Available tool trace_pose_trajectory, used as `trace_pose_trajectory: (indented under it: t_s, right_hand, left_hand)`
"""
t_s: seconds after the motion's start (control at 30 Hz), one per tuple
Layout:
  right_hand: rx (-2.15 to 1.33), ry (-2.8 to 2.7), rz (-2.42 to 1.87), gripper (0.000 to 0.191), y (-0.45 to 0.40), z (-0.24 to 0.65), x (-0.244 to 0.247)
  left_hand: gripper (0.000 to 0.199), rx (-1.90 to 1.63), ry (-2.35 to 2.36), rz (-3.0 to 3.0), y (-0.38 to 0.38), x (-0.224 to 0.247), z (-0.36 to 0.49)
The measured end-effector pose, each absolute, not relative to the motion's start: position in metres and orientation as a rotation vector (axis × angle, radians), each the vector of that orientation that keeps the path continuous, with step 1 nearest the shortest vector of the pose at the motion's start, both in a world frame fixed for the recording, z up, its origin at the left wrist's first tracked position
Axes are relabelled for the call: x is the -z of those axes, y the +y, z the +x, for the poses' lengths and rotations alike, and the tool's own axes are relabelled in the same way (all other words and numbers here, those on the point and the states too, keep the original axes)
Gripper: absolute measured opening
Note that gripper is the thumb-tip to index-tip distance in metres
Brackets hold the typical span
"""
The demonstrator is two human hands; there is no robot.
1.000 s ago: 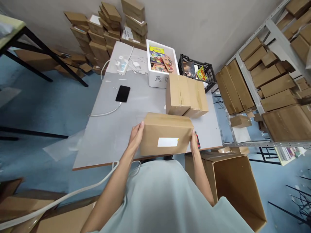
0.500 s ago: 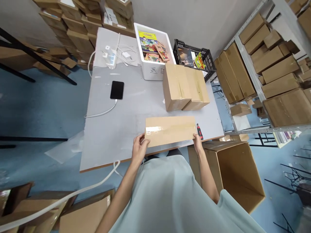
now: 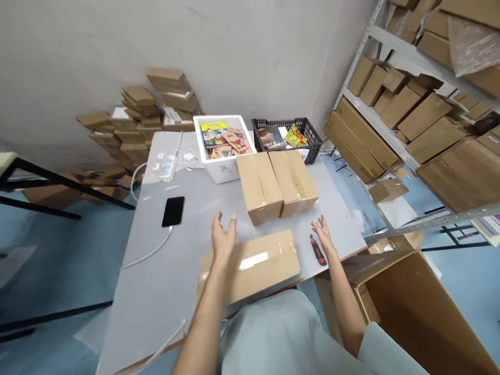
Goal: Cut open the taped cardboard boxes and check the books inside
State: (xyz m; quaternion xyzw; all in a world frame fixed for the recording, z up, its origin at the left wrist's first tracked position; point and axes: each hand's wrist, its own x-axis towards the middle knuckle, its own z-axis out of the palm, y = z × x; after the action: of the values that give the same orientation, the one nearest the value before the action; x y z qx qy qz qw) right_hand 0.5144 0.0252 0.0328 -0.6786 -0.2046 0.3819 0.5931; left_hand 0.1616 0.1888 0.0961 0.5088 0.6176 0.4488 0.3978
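A long taped cardboard box (image 3: 265, 260) lies near the table's front edge, touched by neither set of fingers as far as I can see. My left hand (image 3: 224, 237) is raised over its far left part, fingers apart and holding nothing; the forearm hides some of the box. My right hand (image 3: 322, 234) hovers with spread fingers to the right of the box, just beyond a red and black box cutter (image 3: 317, 251) on the table. Two taped cardboard boxes, a left one (image 3: 260, 190) and a right one (image 3: 292, 182), stand side by side ahead of both hands.
At the back are a white foam bin (image 3: 226, 172) of booklets and a black crate (image 3: 312, 148). A phone (image 3: 173, 211) on a cable lies left. A large open carton (image 3: 414, 307) stands by the table's right front; a loaded shelf (image 3: 390, 130) rises on the right.
Both hands have let go of the long box and moved forward, spreading open. The long box now lies turned on the table. My view has tilted up.
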Motion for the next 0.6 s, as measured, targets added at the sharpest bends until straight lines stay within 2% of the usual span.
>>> trace_pose_trajectory:
  t_s: [0.13,0.27,0.4,0.6]
  right_hand:
    - [-0.885,-0.394,-1.574,0.125,0.109,0.556,-0.051]
    - [-0.976,-0.454,-1.530,0.106,0.159,0.568,-0.049]
    - [-1.039,-0.491,-1.464,0.084,0.158,0.569,-0.031]
    - [-0.996,-0.482,-1.427,0.096,0.124,0.616,-0.013]
  left_hand:
    - [0.088,-1.048,1.512,1.223,0.246,-0.095,0.233]
    - [0.090,-1.012,1.482,1.225,0.260,-0.088,0.249]
    - [0.100,-1.006,1.517,1.252,0.249,-0.079,0.237]
    - [0.112,-0.986,1.471,1.353,0.230,-0.066,0.276]
